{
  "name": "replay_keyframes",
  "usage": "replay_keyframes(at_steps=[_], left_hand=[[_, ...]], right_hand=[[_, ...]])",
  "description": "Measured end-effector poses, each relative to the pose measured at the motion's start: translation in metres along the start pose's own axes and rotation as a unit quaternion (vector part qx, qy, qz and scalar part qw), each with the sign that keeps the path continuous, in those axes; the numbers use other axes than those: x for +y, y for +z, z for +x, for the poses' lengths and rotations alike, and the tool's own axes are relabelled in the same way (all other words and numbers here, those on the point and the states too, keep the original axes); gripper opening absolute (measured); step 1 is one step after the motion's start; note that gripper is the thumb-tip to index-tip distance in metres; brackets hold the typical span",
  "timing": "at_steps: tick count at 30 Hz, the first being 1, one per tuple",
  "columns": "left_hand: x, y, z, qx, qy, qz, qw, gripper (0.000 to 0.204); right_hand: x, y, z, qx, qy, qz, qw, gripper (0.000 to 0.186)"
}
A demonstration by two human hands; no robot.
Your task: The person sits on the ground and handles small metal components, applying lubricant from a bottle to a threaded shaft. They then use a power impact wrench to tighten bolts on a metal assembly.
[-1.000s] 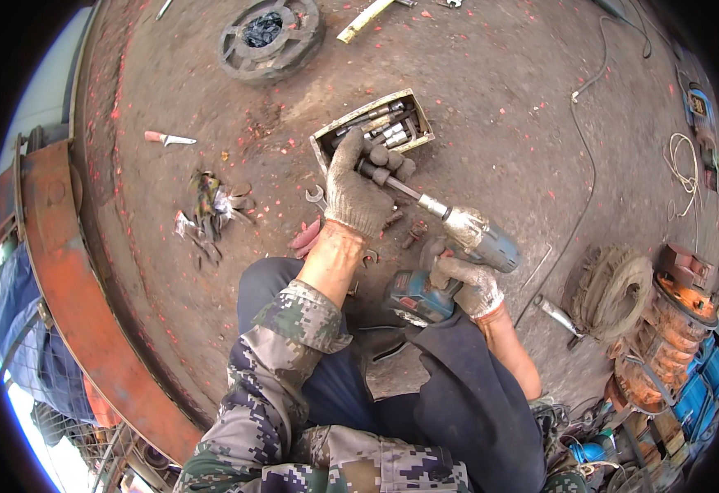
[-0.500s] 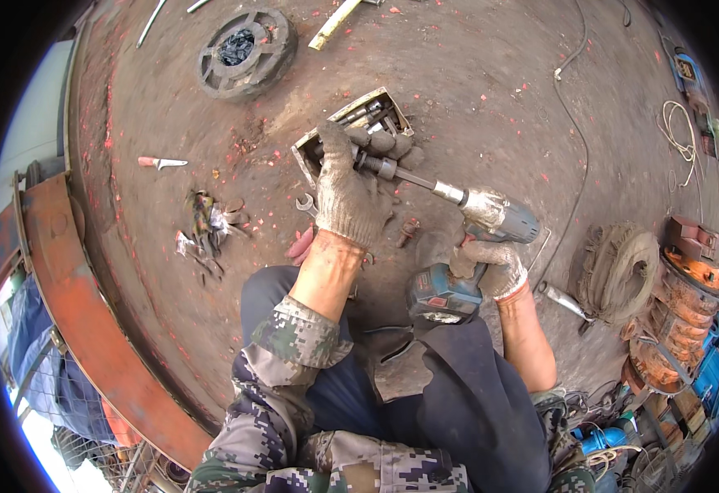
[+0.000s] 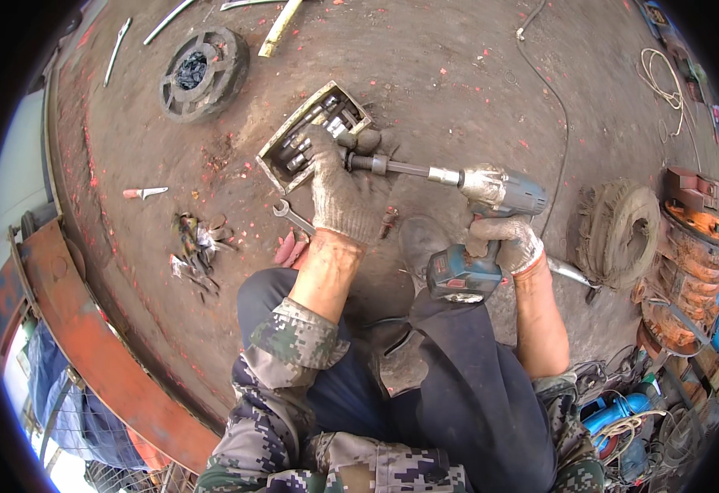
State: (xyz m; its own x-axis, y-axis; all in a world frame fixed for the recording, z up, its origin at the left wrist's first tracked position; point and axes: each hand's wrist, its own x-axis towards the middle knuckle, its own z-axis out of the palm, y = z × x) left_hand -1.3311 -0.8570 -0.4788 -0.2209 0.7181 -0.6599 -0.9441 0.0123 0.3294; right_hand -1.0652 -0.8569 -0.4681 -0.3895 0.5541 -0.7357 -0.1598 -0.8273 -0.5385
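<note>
My right hand, in a dirty knitted glove, is closed round the handle of a cordless impact wrench with a blue-grey battery. A long extension bar runs leftward from its nose to a dark socket. My left hand, also gloved, has its fingers wrapped about that socket end; part of the grip is hidden by the glove. Just beyond it lies an open box holding several metal sockets. A spanner lies on the ground beside my left wrist.
A knife and crumpled gloves lie to the left. A round wheel-like part is farther off. A cable crosses the ground at right, near a worn ring and an orange machine part. A rusty beam curves along the left.
The view has shifted, and more of the box's sockets now show past my left hand. The impact wrench has moved slightly up and right, its bar lying more level. Both hands keep their grip.
</note>
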Motion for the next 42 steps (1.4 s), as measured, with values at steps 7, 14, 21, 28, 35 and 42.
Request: replay_keyframes(at_steps=[7,14,21,28,35,42], left_hand=[[-0.019,0.000,0.002,-0.017,-0.034,-0.002,0.999,0.059],[-0.026,0.001,0.001,-0.006,-0.051,-0.008,0.999,0.061],[-0.029,-0.002,-0.001,0.016,-0.077,-0.012,0.997,0.058],[-0.028,-0.032,0.001,-0.071,-0.041,0.038,0.996,0.045],[-0.031,-0.028,-0.006,-0.134,-0.003,0.132,0.982,0.025],[-0.040,-0.019,-0.016,-0.110,-0.050,0.167,0.978,0.033]], right_hand=[[0.000,-0.028,-0.004,0.018,-0.023,-0.057,0.998,0.031],[-0.001,-0.034,-0.005,0.011,-0.024,-0.061,0.998,0.032],[0.021,-0.055,-0.004,0.023,-0.001,0.017,1.000,0.031],[0.033,-0.067,-0.003,0.014,-0.018,0.029,0.999,0.034],[0.038,-0.073,-0.008,0.002,-0.034,0.085,0.996,0.040],[0.042,-0.076,-0.014,0.048,-0.077,0.008,0.996,0.041]])
